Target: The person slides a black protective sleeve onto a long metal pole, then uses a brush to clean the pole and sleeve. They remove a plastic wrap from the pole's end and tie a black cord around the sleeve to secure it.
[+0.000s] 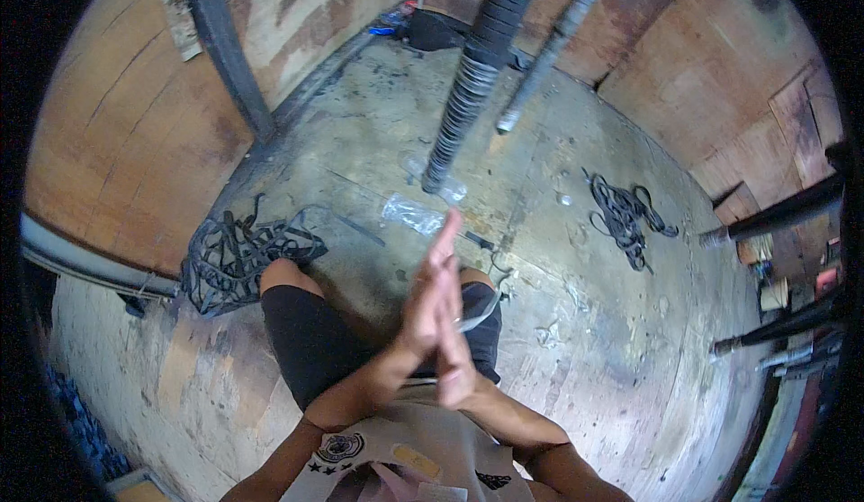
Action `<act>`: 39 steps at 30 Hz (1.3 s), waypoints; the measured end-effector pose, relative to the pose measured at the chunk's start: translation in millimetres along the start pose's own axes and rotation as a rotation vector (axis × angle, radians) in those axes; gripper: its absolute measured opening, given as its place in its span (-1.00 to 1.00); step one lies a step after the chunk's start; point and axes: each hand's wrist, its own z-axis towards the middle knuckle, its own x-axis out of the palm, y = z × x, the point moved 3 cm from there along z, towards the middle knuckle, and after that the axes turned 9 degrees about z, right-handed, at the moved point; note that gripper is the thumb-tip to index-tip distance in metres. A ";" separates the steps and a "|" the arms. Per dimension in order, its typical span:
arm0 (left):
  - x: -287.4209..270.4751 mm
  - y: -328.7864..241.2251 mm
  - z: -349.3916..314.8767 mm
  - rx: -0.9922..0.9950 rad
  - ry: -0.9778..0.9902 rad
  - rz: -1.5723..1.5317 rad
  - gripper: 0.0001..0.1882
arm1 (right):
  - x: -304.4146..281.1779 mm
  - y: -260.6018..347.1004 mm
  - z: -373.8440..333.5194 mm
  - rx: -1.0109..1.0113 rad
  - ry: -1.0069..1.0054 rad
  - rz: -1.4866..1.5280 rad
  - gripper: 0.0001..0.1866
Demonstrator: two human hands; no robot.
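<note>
My left hand [421, 315] and my right hand [454, 362] are pressed palm to palm above my lap, their fingers stretched straight and pointing away from me. A thin, pale translucent strip [482, 315] shows beside the right hand, over my right thigh. Whether part of it lies between the palms is hidden. Just beyond the fingertips, a clear plastic bottle [414, 215] lies on the floor. Past it comes down the lower end of a dark pole [463, 97] wound with black bands.
A heap of black straps [238, 259] lies by my left knee, and a smaller tangle of straps [627, 218] lies to the right. A grey wrapped pole [556, 47] slants at the back. Dark padded bars [783, 209] jut in from the right. Wooden walls [135, 97] enclose the floor.
</note>
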 end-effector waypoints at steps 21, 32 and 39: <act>47.4 7.1 -30.4 0.202 0.387 0.445 -0.41 | -47.1 -43.7 -38.8 0.411 -0.781 0.689 -0.10; 31.8 12.9 17.3 -0.024 -0.005 0.158 -0.44 | -28.4 4.0 -58.8 0.157 -0.444 -0.416 -0.51; 23.7 21.9 63.4 0.225 -0.344 0.258 -0.56 | -146.9 -76.1 -102.8 0.515 -0.768 -0.400 -0.77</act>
